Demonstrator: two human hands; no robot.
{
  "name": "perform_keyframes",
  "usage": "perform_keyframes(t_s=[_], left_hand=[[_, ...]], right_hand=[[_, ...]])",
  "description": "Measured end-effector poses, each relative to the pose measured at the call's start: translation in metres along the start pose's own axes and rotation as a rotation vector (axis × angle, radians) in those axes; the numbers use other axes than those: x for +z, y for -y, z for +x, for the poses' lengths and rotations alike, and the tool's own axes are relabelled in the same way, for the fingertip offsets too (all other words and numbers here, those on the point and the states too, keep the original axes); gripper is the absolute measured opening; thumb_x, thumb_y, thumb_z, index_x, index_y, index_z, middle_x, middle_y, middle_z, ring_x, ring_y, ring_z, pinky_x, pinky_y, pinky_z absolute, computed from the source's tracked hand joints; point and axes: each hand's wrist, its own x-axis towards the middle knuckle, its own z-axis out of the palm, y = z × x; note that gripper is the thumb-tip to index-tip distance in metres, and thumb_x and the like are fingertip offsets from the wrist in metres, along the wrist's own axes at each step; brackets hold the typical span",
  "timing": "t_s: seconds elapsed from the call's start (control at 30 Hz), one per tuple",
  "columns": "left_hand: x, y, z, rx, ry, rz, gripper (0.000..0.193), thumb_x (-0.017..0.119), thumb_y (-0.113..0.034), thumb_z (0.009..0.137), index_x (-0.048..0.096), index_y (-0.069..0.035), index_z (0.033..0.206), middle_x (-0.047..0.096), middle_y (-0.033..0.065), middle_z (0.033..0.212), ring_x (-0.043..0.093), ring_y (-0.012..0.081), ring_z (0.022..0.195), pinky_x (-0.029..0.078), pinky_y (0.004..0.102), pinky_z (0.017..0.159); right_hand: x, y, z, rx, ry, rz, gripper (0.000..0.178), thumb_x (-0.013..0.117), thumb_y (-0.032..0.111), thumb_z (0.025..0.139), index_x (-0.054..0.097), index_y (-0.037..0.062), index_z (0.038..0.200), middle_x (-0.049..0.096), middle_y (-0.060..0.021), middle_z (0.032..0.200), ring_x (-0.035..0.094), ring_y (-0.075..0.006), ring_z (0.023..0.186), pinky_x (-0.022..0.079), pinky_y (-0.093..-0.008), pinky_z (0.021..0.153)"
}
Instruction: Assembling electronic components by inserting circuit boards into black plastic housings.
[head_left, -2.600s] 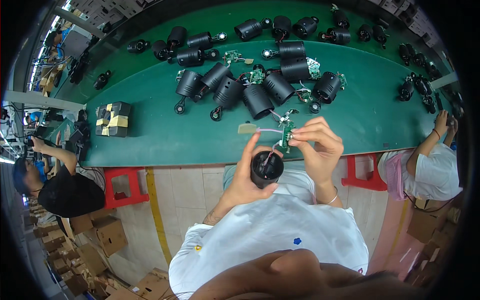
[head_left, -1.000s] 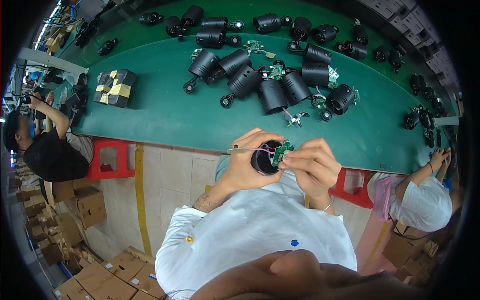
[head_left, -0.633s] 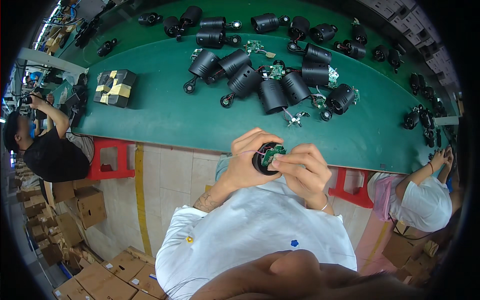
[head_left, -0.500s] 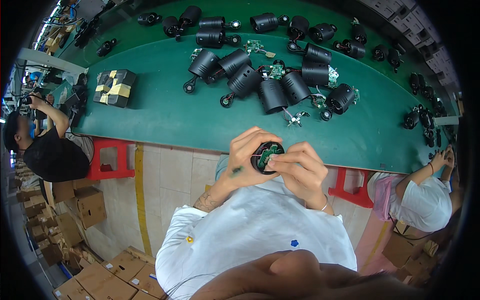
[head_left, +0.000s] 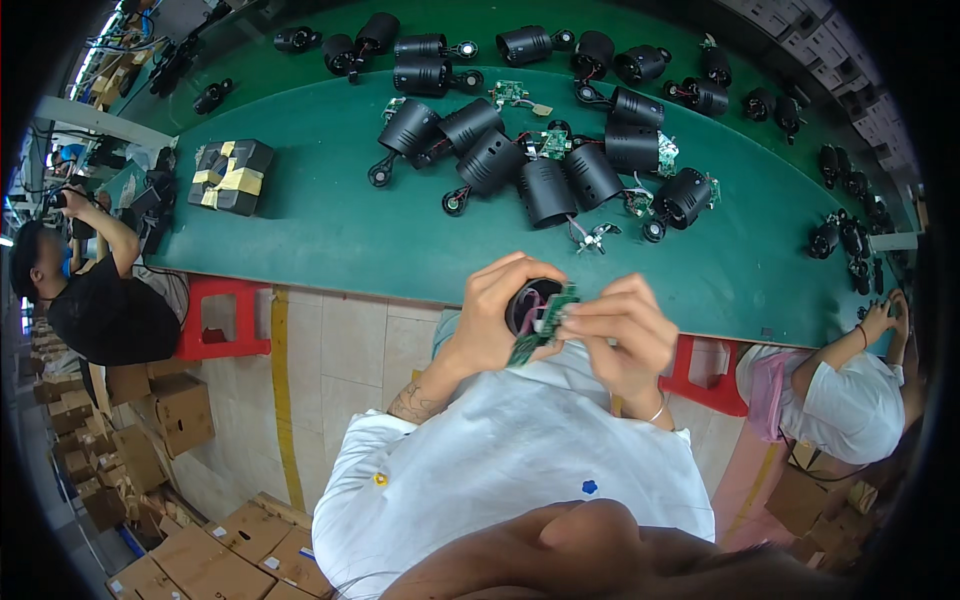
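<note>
Just off the table's near edge, my left hand [head_left: 490, 318] wraps round a black cylindrical housing [head_left: 518, 302] with its open end up. My right hand [head_left: 622, 335] pinches a green circuit board [head_left: 562, 308] between thumb and fingers. The board stands tilted at the housing's mouth, partly out of it. Pink and white wires [head_left: 533, 310] run from inside the housing to the board. Beyond my hands, several like black housings [head_left: 547, 192] lie on the green table [head_left: 350, 240], some with circuit boards [head_left: 553, 143] hanging out on wires.
A black box with yellow tape [head_left: 232, 178] sits at the table's left. More black housings [head_left: 525, 45] line the raised green strip at the back. Co-workers sit at left [head_left: 110, 300] and right [head_left: 850, 400], near red stools [head_left: 222, 318]. Cardboard boxes [head_left: 215, 550] stack on the floor at lower left.
My right hand has moved slightly right, pulling the circuit board up and tilting it out of the housing's mouth. The wires inside now show. My left hand still holds the housing.
</note>
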Motion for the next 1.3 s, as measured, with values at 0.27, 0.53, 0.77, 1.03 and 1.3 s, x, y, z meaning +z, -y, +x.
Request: perform_keyframes(t_s=[0.27,0.53,0.77,1.03,1.3], left_hand=[[-0.001,-0.004,-0.006,-0.250,0.032,-0.133,0.052,0.081,-0.008,0.058,0.055,-0.004,0.103,0.067,0.0051,0.086,0.064,0.0183,0.075,0.048,0.0272,0.070],[0.006,-0.008,-0.018,-0.247,0.163,-0.614,0.059,0.082,-0.012,0.058,0.054,-0.004,0.109,0.068,0.0097,0.094,0.065,0.0202,0.077,0.051,0.0301,0.077],[-0.003,-0.009,-0.018,-0.312,0.312,-0.827,0.070,0.082,-0.011,0.057,0.051,-0.001,0.120,0.067,0.0140,0.102,0.064,0.0215,0.076,0.052,0.0313,0.075],[0.007,0.000,-0.020,-0.307,0.044,-0.987,0.068,0.077,-0.012,0.062,0.050,0.000,0.124,0.065,0.0157,0.107,0.063,0.0221,0.075,0.052,0.0318,0.072],[0.009,-0.002,-0.020,-0.545,0.084,-1.359,0.073,0.076,-0.013,0.063,0.046,0.000,0.127,0.065,0.0154,0.101,0.063,0.0228,0.072,0.051,0.0316,0.069]], right_hand=[[-0.027,-0.008,0.013,0.116,-0.068,-0.285,0.010,0.073,0.001,0.069,0.065,0.0042,0.066,0.063,-0.0010,0.072,0.048,-0.0167,0.069,0.042,-0.0289,0.065],[-0.044,-0.027,0.031,0.270,0.337,-0.363,0.026,0.071,0.011,0.082,0.056,0.0053,0.061,0.054,-0.0006,0.065,0.043,-0.0132,0.063,0.036,-0.0271,0.061],[-0.005,-0.038,0.008,0.910,0.264,0.335,0.019,0.066,0.013,0.090,0.062,0.0038,0.073,0.057,-0.0011,0.071,0.045,-0.0093,0.063,0.037,-0.0220,0.063],[0.039,-0.024,-0.016,0.968,-0.497,1.264,0.014,0.063,0.011,0.092,0.065,-0.0013,0.086,0.065,-0.0062,0.087,0.051,-0.0081,0.071,0.041,-0.0188,0.068],[0.033,-0.048,-0.036,0.669,-0.550,1.067,0.009,0.070,0.001,0.082,0.068,0.0002,0.091,0.067,-0.0089,0.094,0.054,-0.0127,0.079,0.044,-0.0230,0.072]])
